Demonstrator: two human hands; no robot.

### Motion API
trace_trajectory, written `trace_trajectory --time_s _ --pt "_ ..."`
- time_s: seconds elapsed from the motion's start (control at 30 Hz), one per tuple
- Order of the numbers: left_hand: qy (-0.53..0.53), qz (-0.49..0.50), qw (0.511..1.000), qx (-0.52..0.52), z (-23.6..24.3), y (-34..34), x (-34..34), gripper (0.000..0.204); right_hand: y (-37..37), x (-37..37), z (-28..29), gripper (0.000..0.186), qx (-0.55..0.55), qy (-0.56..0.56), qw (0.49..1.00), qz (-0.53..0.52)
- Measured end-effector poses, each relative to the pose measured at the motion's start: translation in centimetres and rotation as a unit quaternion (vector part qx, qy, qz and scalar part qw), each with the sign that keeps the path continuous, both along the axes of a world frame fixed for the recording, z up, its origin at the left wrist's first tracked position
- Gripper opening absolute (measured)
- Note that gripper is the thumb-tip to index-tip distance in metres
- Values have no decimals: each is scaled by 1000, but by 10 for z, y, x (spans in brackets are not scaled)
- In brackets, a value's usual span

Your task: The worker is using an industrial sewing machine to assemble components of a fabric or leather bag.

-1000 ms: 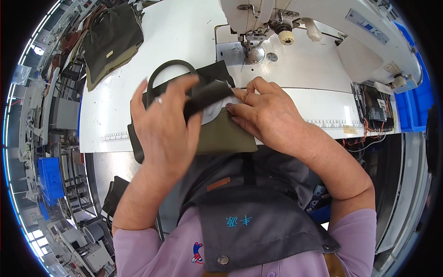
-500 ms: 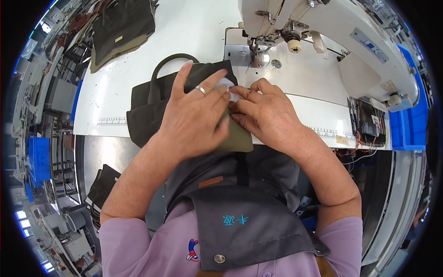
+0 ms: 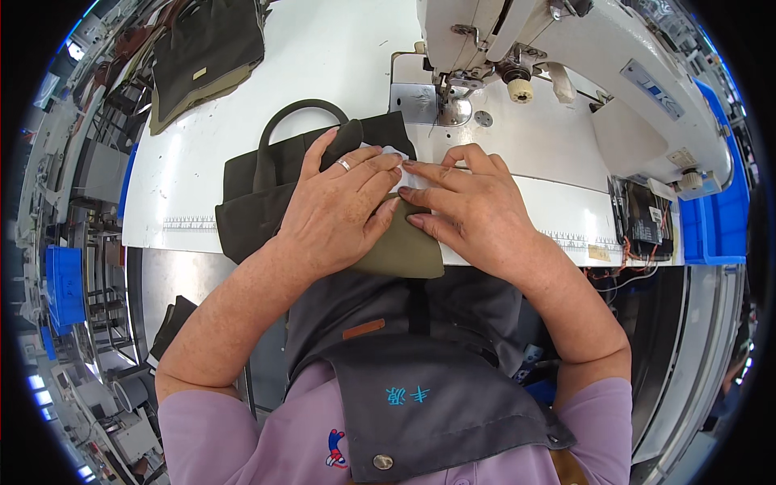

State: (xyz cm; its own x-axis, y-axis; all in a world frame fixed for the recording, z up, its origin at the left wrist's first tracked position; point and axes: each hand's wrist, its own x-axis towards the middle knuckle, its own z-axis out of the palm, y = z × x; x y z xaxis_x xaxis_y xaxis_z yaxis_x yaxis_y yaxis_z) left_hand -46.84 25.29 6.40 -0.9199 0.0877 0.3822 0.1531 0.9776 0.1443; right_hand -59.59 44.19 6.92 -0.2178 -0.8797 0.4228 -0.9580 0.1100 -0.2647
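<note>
Head view showed both hands pressed flat on a dark olive bag (image 3: pixel 267 190) that lay on the white worktop (image 3: pixel 339 56) just in front of the sewing machine (image 3: pixel 566 73). The left hand (image 3: pixel 339 214) lay spread over the bag's middle, fingers extended, closed on nothing. The right hand (image 3: pixel 465 210) rested beside it, fingertips pinning a small white label (image 3: pixel 396 158) against the cloth, likewise not clasping anything. The bag looked soft, light and floppy, likely to slump and crease unless held flat; its looped handle (image 3: pixel 303 113) or folded lower edge (image 3: pixel 404 255) seemed the firmest places to take hold. A ruler strip (image 3: pixel 190 222) ran along the worktop's near edge. Another olive bag (image 3: pixel 206 56) lay at the far left. A blue bin (image 3: pixel 715 234) stood at the right, and a small orange-brown patch (image 3: pixel 364 329) sat on the grey apron (image 3: pixel 436 388).
</note>
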Motion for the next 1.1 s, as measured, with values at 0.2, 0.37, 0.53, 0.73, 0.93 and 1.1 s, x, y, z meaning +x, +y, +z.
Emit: trace_trajectory --time_s 0.2,0.37,0.53,0.73,0.93,1.1 --pt "21 -13 1000 -4 -4 -4 -28 24 -3 -24 2 27 2 45 999 -7" --pt "33 -36 999 -1 -8 -14 -61 23 -4 -46 -1 25 -10 65 998 -22" --pt "43 -53 997 -24 -6 -22 -82 23 -5 -56 -5 31 17 64 996 -56" --pt "36 -67 997 -13 -6 -26 -92 24 -6 -61 -6 25 -6 53 996 -76" --pt "27 -77 997 -10 -4 -33 -104 24 -10 -65 -9 25 -11 33 995 -94" --pt "32 -96 995 -10 -3 -37 -110 24 -11 -68 -11 25 -16 31 995 -95"
